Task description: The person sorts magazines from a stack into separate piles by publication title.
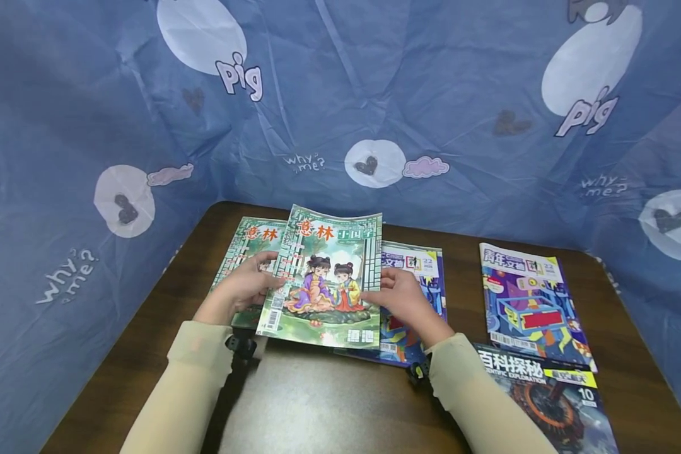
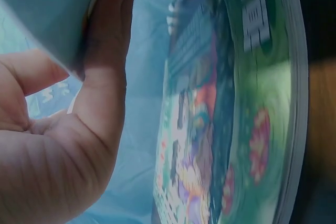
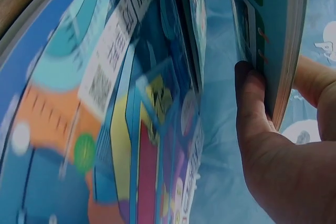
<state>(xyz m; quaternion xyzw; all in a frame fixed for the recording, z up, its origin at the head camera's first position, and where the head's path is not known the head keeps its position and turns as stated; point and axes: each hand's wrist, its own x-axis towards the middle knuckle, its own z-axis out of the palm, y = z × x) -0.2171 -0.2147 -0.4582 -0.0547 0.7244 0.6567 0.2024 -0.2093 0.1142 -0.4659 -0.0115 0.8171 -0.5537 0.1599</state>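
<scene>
A green magazine [image 1: 323, 284] with two cartoon figures on its cover is held up by both hands, tilted toward the head camera. My left hand [image 1: 248, 285] pinches its left edge, thumb in front. At its right edge my right hand [image 1: 404, 295] grips it the same way; the right wrist view shows the fingers [image 3: 252, 95] behind and the page edges side-on. Below and to the left lies a second green magazine [image 1: 232, 252] of matching cover, partly covered. A purple-blue magazine [image 1: 411, 350] lies under the right hand, its left part hidden by the held one.
To the right lies another purple-blue magazine [image 1: 533, 302], overlapping the top of a dark science magazine [image 1: 562, 403]. The brown wooden table [image 1: 318, 397] meets a blue patterned cloth [image 1: 318, 113] at its back and sides.
</scene>
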